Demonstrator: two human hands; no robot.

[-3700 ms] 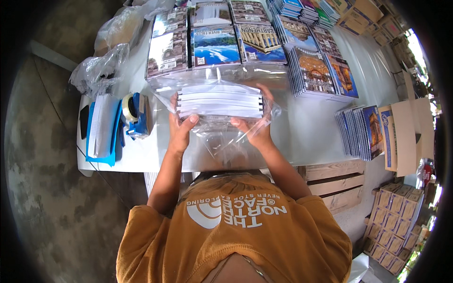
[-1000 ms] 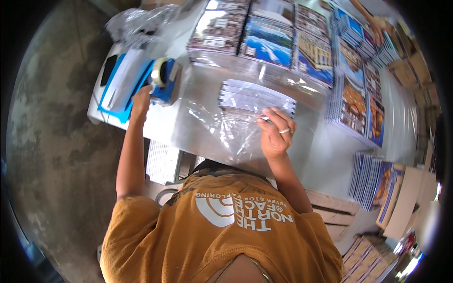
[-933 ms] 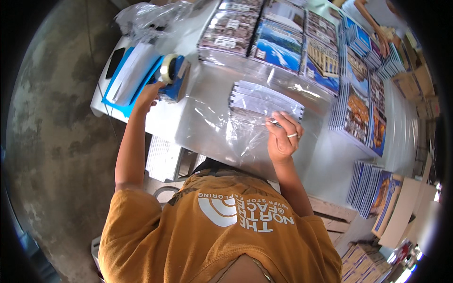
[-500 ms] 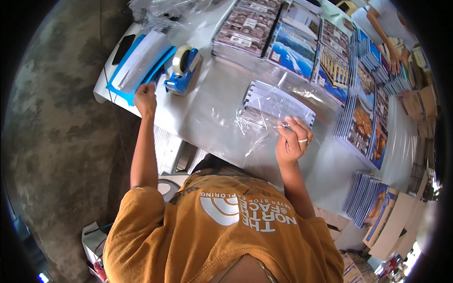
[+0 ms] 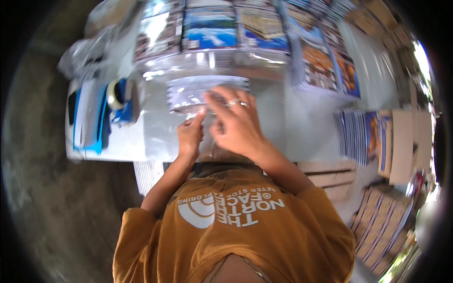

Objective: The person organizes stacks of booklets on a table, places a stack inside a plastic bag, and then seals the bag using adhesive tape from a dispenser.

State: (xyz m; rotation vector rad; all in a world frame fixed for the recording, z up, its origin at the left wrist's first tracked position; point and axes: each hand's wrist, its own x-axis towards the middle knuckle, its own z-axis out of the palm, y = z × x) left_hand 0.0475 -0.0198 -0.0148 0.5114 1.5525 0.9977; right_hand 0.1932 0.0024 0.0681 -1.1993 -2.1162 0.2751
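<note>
A spiral-bound notebook bundle [image 5: 186,89] wrapped in clear plastic lies on the table in front of me, its pale edge facing up. My left hand [image 5: 190,137] is closed at the near edge of the wrap, thumb pressed on the fingers; whatever it pinches is too small to make out. Over the bundle's right part reaches my right hand [image 5: 238,122], a ring on one finger. Its fingers are stretched out and apart, slightly blurred, and hide part of the wrap.
A blue tape dispenser [image 5: 125,101] stands left, beside a blue folder with white paper [image 5: 89,118]. Stacked notebooks [image 5: 210,30] line the far side, more stacks [image 5: 321,61] the right. Crumpled plastic [image 5: 87,56] lies far left. Cardboard boxes [image 5: 406,146] sit at the right.
My left hand has left the folder and tape dispenser and come to the bundle. My right hand has moved over the bundle, its fingers spreading. The view has turned.
</note>
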